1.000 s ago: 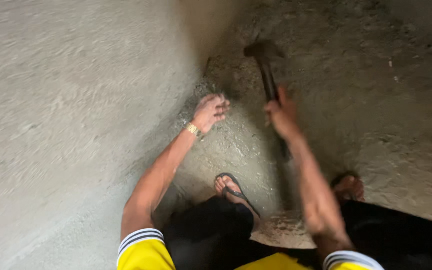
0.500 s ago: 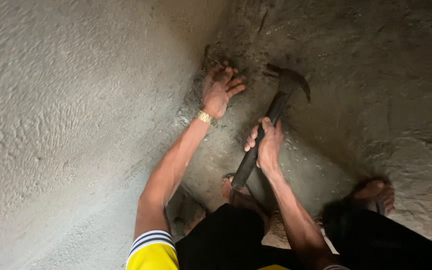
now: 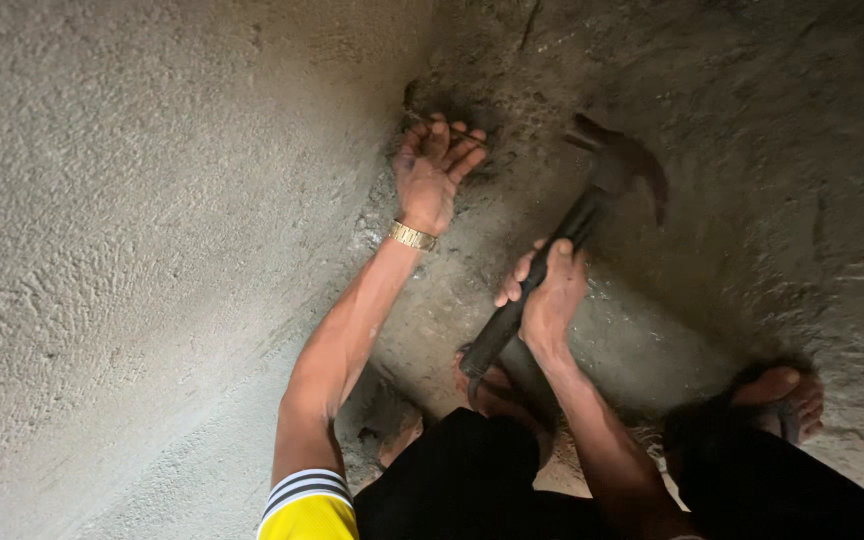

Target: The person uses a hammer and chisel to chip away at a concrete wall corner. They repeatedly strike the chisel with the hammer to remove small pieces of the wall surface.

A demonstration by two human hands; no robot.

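My left hand (image 3: 435, 172) rests against the rough concrete where the wall (image 3: 152, 220) meets the floor (image 3: 752, 120), beside a dark chipped hollow (image 3: 422, 100). A thin nail (image 3: 414, 116) lies across its fingertips, pinched there. A gold watch band (image 3: 411, 236) circles that wrist. My right hand (image 3: 550, 292) grips the dark handle of a claw hammer (image 3: 620, 165). The hammer's head hangs to the right of my left hand, a short way off the surface.
My feet in sandals sit below the hands, one near the middle (image 3: 497, 390) and one at the right (image 3: 782, 395). Black shorts (image 3: 472, 480) and a yellow sleeve with striped cuff (image 3: 310, 505) fill the bottom edge. Grit lies along the corner.
A second ago the hammer pointed straight up from my right hand; it now leans right, head lower. My left hand stays at the corner. The view has shifted slightly.
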